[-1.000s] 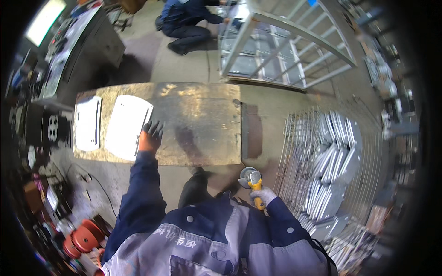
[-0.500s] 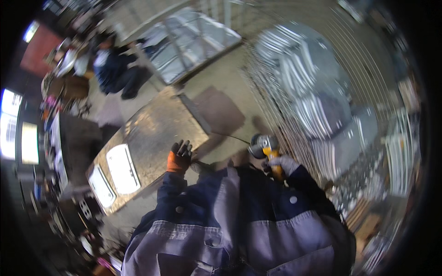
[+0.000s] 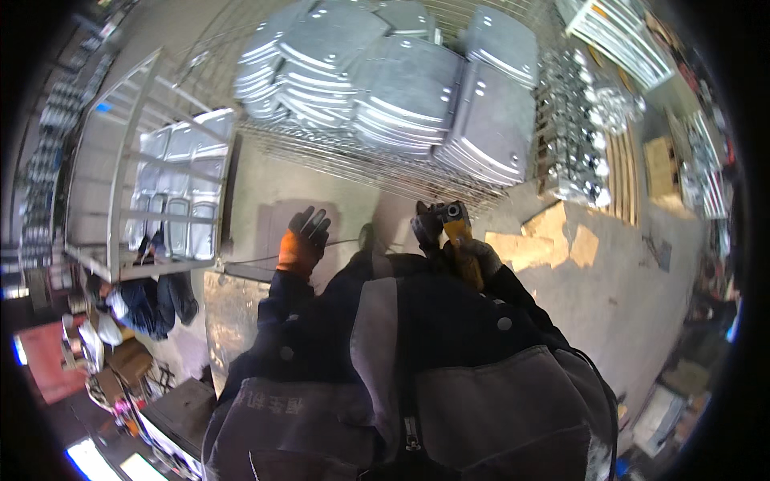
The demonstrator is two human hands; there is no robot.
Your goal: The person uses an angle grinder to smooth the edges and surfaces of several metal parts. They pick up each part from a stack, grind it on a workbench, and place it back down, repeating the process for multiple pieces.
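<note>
My left hand [image 3: 302, 240], in an orange glove with dark fingers, hovers over the floor. Its fingers are stretched out and nothing is in them. In my right hand [image 3: 484, 260], which wears a greyish glove, is a yellow angle grinder [image 3: 459, 231] with a dark head. The hand wraps round the tool's body in front of my jacket, close to my right side. Part of the grip is hidden by the tool and sleeve. Ahead of both hands lie stacks of grey metal panels [image 3: 409, 88] with rounded corners.
Long thin metal rods [image 3: 345, 148] lie under the panels. A white-framed cage [image 3: 122, 184] stands at left, and a person [image 3: 148, 305] crouches beside it. A wooden board [image 3: 233, 309] is at lower left. Cardboard pieces [image 3: 549, 240] lie on the floor to the right.
I have turned to the right: the panel stacks shifted from the right side to straight ahead, and the wooden board slid to the lower left. The grinder stays in my right hand.
</note>
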